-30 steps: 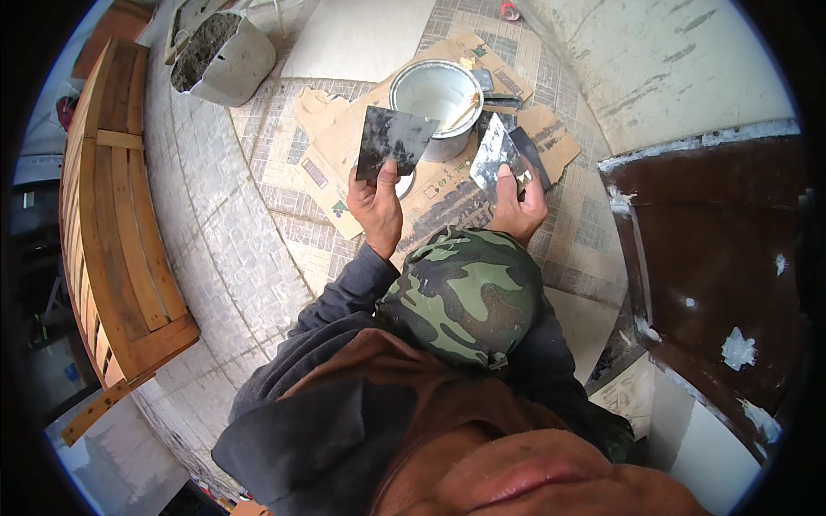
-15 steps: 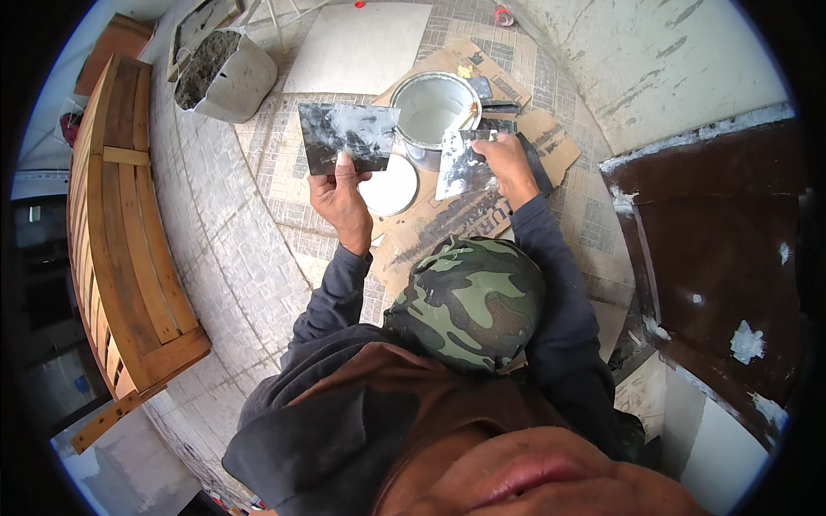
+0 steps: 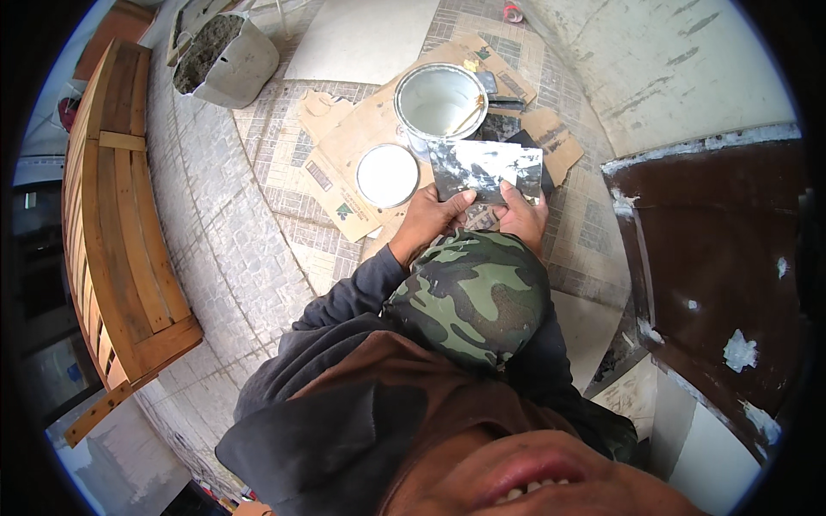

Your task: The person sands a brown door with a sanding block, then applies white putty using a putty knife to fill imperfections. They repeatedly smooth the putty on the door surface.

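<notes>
Low in front of the open can, my two hands have come together with two flat putty spreaders smeared in white paste. My left hand (image 3: 434, 217) is closed on the near left corner of a black rectangular spreader (image 3: 447, 183), thumb on top. My right hand (image 3: 523, 220) pinches the other spreader (image 3: 497, 162), whose face is mostly white. The two plates overlap, so part of one is hidden. Just beyond them stands a round metal can (image 3: 428, 84) with whitish material inside and a stick-like tool (image 3: 469, 113) at its right rim. A white round lid (image 3: 387, 175) lies to the left.
Flattened cardboard (image 3: 344, 138) lies under the can, with dark flat tools (image 3: 506, 104) beside it. A bucket of grey-brown material (image 3: 241, 73) stands far left. A slatted wooden piece (image 3: 129, 241) is at the left; a brown panel with white patches (image 3: 705, 249) at the right.
My left hand has moved right and nearer, bringing its spreader against the other one. My right hand has drawn nearer to me. The lid and cardboard are now less covered.
</notes>
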Demonstrator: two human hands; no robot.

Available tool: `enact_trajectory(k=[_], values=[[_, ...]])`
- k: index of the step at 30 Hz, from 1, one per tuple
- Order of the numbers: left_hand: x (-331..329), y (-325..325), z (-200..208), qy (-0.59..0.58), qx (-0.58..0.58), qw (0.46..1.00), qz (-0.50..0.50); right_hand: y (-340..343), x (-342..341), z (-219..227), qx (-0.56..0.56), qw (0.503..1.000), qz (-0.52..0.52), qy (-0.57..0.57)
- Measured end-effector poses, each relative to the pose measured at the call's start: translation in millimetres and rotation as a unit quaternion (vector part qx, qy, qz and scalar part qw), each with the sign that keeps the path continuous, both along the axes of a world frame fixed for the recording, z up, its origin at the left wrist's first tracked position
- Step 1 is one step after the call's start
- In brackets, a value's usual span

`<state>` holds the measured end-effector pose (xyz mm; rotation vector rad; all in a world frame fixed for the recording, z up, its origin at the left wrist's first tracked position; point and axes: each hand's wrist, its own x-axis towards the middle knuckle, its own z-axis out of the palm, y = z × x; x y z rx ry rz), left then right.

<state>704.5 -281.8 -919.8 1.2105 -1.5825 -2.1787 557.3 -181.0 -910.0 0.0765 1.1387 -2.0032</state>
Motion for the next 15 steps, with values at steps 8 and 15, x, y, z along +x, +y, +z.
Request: enact_trajectory(k=[8,15], values=[[0,-127,19,-0.015,-0.479,0.878,0.012,40,-69,-21,0.050,0.995,-0.040,0.072],[-94,-163,28,-0.156,-0.516,0.769,-0.343,74,-82,-19,0.079,0.990,-0.102,0.061]])
